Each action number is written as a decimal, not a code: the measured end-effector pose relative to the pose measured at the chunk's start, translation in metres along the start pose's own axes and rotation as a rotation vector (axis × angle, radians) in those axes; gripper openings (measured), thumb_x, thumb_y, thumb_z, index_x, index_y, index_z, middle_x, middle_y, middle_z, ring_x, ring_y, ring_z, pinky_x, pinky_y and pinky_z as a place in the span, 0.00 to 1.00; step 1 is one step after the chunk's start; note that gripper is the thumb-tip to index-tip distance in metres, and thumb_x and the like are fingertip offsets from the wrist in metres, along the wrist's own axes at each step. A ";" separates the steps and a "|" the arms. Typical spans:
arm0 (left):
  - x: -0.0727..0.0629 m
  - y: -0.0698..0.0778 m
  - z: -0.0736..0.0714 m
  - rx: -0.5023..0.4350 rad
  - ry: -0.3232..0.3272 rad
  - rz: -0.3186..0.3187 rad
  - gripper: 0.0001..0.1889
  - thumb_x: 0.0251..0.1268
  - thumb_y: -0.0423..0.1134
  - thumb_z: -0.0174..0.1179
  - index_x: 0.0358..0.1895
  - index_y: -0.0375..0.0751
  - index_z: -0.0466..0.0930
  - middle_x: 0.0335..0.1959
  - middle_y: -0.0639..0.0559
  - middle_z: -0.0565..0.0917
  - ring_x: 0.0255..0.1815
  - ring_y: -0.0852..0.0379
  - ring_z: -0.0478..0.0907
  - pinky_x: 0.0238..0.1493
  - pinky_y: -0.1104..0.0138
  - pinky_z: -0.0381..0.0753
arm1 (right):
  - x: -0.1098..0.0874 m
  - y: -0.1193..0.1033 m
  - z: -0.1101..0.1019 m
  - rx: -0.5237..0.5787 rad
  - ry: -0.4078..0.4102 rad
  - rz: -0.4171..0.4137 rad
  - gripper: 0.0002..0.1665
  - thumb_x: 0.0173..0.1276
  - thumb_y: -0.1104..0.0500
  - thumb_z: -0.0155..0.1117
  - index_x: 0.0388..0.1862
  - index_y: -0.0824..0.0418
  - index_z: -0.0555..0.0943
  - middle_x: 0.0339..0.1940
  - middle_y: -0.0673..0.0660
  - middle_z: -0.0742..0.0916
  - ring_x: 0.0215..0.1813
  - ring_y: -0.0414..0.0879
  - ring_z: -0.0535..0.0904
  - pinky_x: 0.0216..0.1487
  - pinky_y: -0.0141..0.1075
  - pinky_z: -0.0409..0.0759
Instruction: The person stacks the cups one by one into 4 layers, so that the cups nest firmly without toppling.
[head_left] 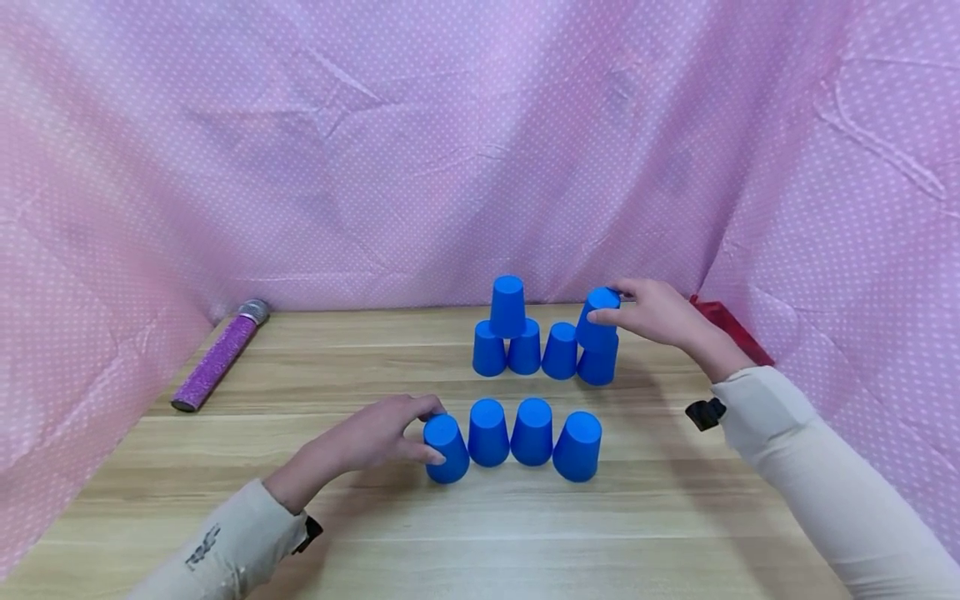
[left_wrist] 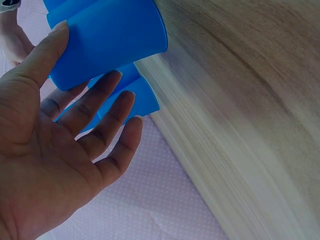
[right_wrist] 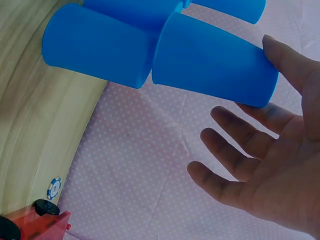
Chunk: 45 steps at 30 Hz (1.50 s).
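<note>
Upside-down blue cups stand in two groups. In the head view my left hand (head_left: 378, 433) holds the leftmost front cup (head_left: 446, 450) between thumb and forefinger; the cup stands on the table. The left wrist view shows that cup (left_wrist: 112, 42) by the thumb, the other fingers spread apart. My right hand (head_left: 652, 310) pinches a blue cup (head_left: 598, 321) near its base, above the rightmost back cup (head_left: 597, 367). In the right wrist view the held cup (right_wrist: 215, 60) meets or nearly meets the cup below (right_wrist: 95, 47); contact is unclear. Another cup (head_left: 507, 307) rests across two back cups.
A glittery purple microphone (head_left: 220, 356) lies at the table's left. Something red (head_left: 731, 329) lies at the back right, beyond my right forearm. A round chip (right_wrist: 54, 188) shows in the right wrist view. Pink dotted cloth (head_left: 465, 150) hangs around the wooden table (head_left: 360, 533).
</note>
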<state>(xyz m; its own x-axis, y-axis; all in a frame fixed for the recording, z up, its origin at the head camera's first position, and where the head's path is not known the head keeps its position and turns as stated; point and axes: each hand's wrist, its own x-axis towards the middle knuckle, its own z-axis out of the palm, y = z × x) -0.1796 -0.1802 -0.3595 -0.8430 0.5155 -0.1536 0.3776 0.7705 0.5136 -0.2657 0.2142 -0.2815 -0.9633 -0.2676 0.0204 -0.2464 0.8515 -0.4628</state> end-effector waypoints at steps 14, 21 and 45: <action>0.000 -0.002 0.002 -0.004 -0.009 0.007 0.24 0.56 0.59 0.71 0.53 0.57 0.77 0.51 0.57 0.84 0.57 0.48 0.80 0.57 0.49 0.82 | 0.016 -0.003 0.000 -0.009 -0.024 0.010 0.46 0.70 0.36 0.61 0.74 0.66 0.66 0.70 0.74 0.75 0.70 0.74 0.70 0.63 0.67 0.73; 0.000 -0.002 0.002 -0.006 -0.010 0.010 0.24 0.56 0.59 0.71 0.54 0.57 0.77 0.51 0.57 0.84 0.57 0.50 0.80 0.56 0.49 0.82 | 0.021 -0.001 0.001 0.005 -0.029 0.021 0.45 0.70 0.37 0.61 0.74 0.66 0.66 0.68 0.73 0.76 0.69 0.73 0.70 0.63 0.67 0.73; 0.000 -0.002 0.001 -0.018 -0.016 -0.003 0.25 0.56 0.59 0.71 0.55 0.56 0.76 0.52 0.56 0.84 0.58 0.46 0.80 0.55 0.49 0.83 | 0.026 -0.001 0.004 0.026 -0.038 0.016 0.42 0.71 0.38 0.61 0.72 0.65 0.68 0.67 0.72 0.77 0.68 0.71 0.72 0.63 0.65 0.75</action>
<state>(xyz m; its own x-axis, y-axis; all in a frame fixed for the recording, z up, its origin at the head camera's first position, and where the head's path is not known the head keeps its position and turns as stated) -0.1804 -0.1813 -0.3615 -0.8379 0.5193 -0.1681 0.3682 0.7651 0.5282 -0.2904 0.2044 -0.2838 -0.9621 -0.2719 -0.0207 -0.2280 0.8438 -0.4858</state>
